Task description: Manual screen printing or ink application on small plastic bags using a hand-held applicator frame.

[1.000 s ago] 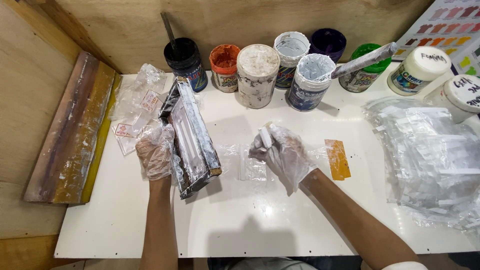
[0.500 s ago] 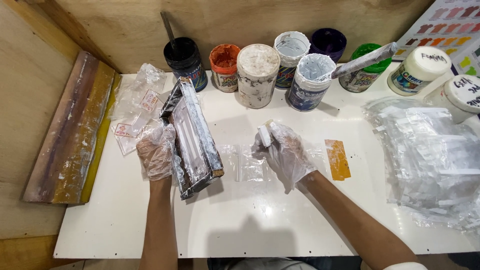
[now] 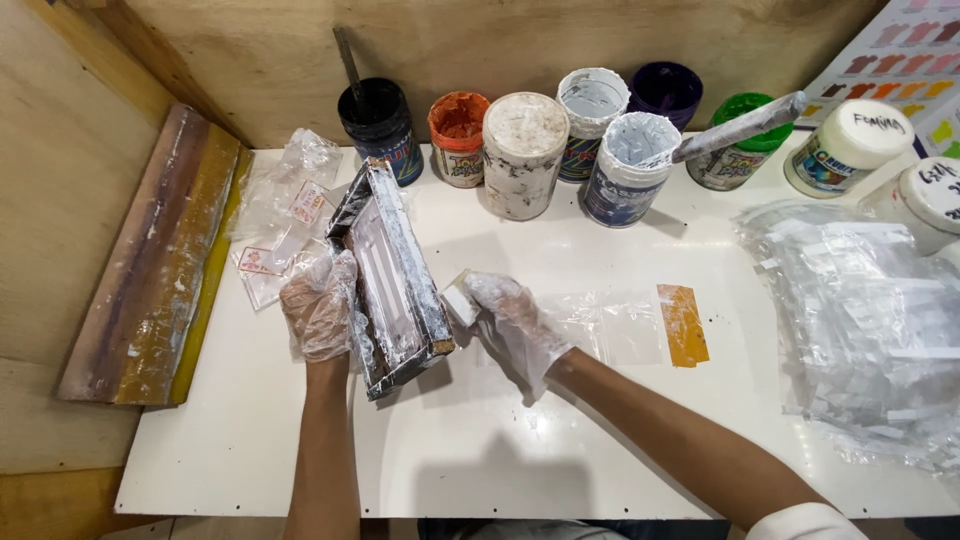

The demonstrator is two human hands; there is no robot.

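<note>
Just beyond the gloved fingers (image 3: 345, 275), paint-smeared grey frame (image 3: 395, 270); farther off, jars (black (image 3: 375, 115), orange (image 3: 458, 125), purple (image 3: 667, 92), green (image 3: 738, 108)).

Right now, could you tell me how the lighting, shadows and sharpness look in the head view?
Head view: light is even and fairly bright; the white table shows soft glare near its front edge. Short soft shadows lie beneath the right hand and behind the paint jars. Focus is sharp at centre; the pile of clear bags looks slightly washed out, and the edges bow a little.
</note>
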